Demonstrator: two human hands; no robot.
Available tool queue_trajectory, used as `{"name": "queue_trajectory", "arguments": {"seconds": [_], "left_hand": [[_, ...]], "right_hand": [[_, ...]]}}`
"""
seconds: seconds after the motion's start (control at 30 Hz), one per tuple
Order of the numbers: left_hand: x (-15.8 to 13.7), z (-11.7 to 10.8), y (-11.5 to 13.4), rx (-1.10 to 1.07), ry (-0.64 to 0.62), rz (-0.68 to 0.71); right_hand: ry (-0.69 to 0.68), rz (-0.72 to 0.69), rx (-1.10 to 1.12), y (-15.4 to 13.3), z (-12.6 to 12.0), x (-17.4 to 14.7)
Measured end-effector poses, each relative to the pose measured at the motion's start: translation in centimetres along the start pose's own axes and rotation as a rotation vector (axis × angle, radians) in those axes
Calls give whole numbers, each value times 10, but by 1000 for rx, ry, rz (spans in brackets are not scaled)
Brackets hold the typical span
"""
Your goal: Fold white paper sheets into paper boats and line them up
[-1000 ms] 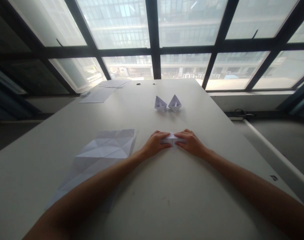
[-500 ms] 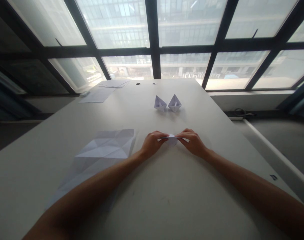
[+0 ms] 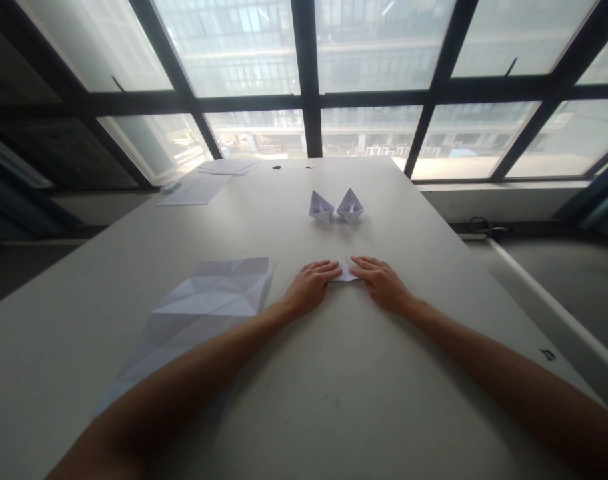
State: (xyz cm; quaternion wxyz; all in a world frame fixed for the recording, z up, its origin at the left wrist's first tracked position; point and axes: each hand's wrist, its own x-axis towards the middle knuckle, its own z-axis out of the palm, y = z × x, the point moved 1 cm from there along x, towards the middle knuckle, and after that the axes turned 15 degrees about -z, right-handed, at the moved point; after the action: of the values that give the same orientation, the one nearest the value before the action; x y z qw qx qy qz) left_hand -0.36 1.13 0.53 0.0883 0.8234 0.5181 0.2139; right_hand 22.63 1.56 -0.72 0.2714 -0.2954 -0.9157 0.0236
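A small piece of folded white paper (image 3: 346, 272) lies on the table between my two hands. My left hand (image 3: 311, 285) rests with outstretched fingers on its left end. On its right end lie the fingers of my right hand (image 3: 384, 283), also stretched out and slightly apart. My hands cover both ends of the paper, so only its middle shows. Farther back stand two folded paper boats, a left one (image 3: 321, 208) and a right one (image 3: 351, 207), side by side with pointed tips up.
Creased white sheets (image 3: 211, 287) lie to the left, partly under my left forearm. More paper (image 3: 197, 190) lies at the table's far left. The white table (image 3: 304, 413) reaches toward the windows. A small dark mark (image 3: 548, 355) is near the right edge.
The folded paper was pinched up between both hands' fingers and thumbs. Now it lies flat on the table, with my fingers spread out over its ends.
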Motion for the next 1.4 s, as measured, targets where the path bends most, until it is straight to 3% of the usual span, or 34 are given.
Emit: {"name": "queue_trajectory", "arguments": {"seconds": [0.27, 0.5, 0.8, 0.93, 1.03, 1.17, 1.4], "left_hand": [[-7, 0, 10, 150, -180, 8], [-6, 2, 8, 188, -222, 23], [-3, 5, 4, 232, -262, -35], [-5, 7, 6, 222, -178, -47], [-6, 7, 10, 195, -121, 28], [-5, 7, 12, 153, -181, 110], [-5, 8, 9, 248, -230, 41]], "right_hand": [[-118, -7, -68, -15, -1, 3], [-245, -105, -4, -21, 5, 3], [-314, -164, 51, -22, -1, 2], [-315, -135, 53, -22, 0, 3], [-295, -105, 37, -23, 3, 4], [-271, -62, 6, -25, 5, 5], [-376, 69, -36, -24, 4, 4]]}}
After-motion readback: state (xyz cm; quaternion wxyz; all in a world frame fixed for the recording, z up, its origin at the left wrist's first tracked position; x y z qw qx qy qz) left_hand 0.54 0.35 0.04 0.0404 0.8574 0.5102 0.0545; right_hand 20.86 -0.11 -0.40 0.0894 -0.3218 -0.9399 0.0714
